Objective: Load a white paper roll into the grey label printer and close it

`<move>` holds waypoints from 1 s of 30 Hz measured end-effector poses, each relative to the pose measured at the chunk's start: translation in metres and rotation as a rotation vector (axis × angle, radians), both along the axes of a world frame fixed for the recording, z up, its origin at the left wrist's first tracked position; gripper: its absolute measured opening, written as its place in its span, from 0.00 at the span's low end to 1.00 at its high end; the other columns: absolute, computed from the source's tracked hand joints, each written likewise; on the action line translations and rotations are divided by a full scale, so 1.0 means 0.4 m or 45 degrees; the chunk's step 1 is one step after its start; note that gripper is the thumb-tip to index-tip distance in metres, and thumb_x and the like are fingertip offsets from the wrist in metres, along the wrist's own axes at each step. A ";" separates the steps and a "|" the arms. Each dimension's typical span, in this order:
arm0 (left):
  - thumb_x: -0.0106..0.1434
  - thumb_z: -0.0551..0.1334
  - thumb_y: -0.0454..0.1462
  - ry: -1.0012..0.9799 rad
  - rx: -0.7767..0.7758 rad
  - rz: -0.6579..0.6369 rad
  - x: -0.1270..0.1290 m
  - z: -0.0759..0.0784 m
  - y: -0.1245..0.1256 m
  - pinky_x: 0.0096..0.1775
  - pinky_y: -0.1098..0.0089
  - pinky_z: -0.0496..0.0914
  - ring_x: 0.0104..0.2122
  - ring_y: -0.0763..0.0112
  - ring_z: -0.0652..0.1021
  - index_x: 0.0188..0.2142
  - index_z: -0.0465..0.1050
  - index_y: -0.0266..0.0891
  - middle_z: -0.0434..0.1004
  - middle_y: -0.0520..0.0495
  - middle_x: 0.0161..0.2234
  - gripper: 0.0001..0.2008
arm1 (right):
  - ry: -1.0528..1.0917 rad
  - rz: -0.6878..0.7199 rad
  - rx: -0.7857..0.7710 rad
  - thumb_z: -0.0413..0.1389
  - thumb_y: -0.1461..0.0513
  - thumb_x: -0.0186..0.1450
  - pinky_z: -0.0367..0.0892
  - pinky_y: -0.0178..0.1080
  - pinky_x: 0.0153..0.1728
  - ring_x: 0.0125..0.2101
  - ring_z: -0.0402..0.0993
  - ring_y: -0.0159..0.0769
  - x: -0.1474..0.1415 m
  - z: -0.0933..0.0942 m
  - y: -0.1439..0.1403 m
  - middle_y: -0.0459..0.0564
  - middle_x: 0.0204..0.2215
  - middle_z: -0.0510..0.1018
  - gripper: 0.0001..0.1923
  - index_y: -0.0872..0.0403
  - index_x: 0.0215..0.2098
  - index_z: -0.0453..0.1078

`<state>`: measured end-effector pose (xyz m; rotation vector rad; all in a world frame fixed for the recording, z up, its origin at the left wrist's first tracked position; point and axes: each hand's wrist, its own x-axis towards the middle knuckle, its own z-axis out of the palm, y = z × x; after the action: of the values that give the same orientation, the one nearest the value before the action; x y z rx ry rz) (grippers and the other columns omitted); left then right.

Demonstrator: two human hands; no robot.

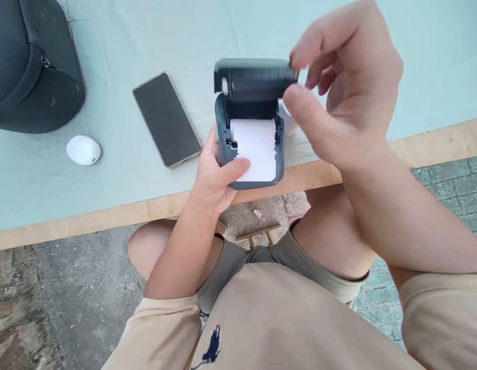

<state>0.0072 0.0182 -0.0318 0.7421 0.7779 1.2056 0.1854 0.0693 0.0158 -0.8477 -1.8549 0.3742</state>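
Observation:
A small dark receipt printer (280,177) is held above the table's front edge, its lid (261,77) raised. White paper (257,146) with ragged side edges lies over its open bay. My left hand (217,177) grips the printer from the left, with the thumb pressing on the paper. At the lid's right end, my right hand (349,87) has its thumb and forefinger closed on the corner. Part of a pale round thing (290,123) shows behind the printer's right side; what it is I cannot make out.
A smartphone (167,121) with a dark screen lies on the pale green table cover (118,46). Left of it are a white egg-shaped case (83,150) and a black zipped bag (34,67). The table has a wooden front edge (161,206). A paper scrap (257,213) lies on the ground.

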 end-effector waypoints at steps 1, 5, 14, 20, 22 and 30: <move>0.51 0.73 0.38 0.007 0.000 -0.002 0.000 0.002 -0.001 0.54 0.58 0.76 0.57 0.50 0.76 0.45 0.72 0.44 0.81 0.47 0.41 0.22 | -0.072 0.012 0.001 0.56 0.57 0.64 0.66 0.40 0.37 0.39 0.72 0.36 0.003 -0.003 -0.008 0.49 0.34 0.76 0.07 0.52 0.34 0.70; 0.52 0.73 0.41 -0.005 0.014 -0.026 0.000 0.009 -0.003 0.56 0.56 0.75 0.63 0.49 0.70 0.48 0.70 0.46 0.81 0.47 0.44 0.24 | -0.324 0.076 0.009 0.55 0.57 0.64 0.69 0.46 0.43 0.37 0.72 0.37 0.015 -0.008 -0.038 0.48 0.32 0.75 0.09 0.51 0.29 0.69; 0.57 0.70 0.45 -0.076 0.129 -0.002 0.006 0.011 0.002 0.63 0.56 0.66 0.68 0.51 0.61 0.46 0.70 0.48 0.80 0.50 0.41 0.19 | -0.345 0.163 -0.110 0.55 0.55 0.66 0.68 0.46 0.58 0.61 0.65 0.42 0.011 0.004 -0.069 0.53 0.58 0.70 0.23 0.49 0.59 0.64; 0.55 0.71 0.43 -0.109 0.126 -0.014 0.007 0.000 -0.004 0.60 0.55 0.70 0.67 0.49 0.62 0.47 0.70 0.49 0.80 0.51 0.45 0.20 | -0.386 0.141 -0.131 0.59 0.57 0.64 0.70 0.46 0.54 0.59 0.68 0.42 0.016 -0.004 -0.074 0.48 0.52 0.74 0.18 0.44 0.52 0.65; 0.58 0.70 0.43 -0.096 0.109 -0.001 0.011 0.006 -0.007 0.60 0.56 0.70 0.67 0.51 0.63 0.47 0.70 0.48 0.79 0.51 0.46 0.18 | -0.359 0.143 -0.137 0.58 0.57 0.65 0.71 0.46 0.54 0.59 0.68 0.42 0.019 -0.009 -0.078 0.48 0.52 0.74 0.17 0.44 0.52 0.65; 0.71 0.47 0.53 -0.172 -0.015 -0.019 0.027 0.022 0.006 0.62 0.56 0.69 0.65 0.55 0.66 0.41 0.77 0.43 0.79 0.50 0.51 0.25 | -0.282 0.079 -0.101 0.51 0.58 0.69 0.69 0.46 0.59 0.57 0.71 0.37 0.024 -0.020 -0.090 0.51 0.55 0.74 0.15 0.46 0.53 0.68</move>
<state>0.0182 0.0204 -0.0229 0.6483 0.6661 1.2238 0.1949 0.0335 0.0078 -0.9173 -2.0862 0.4080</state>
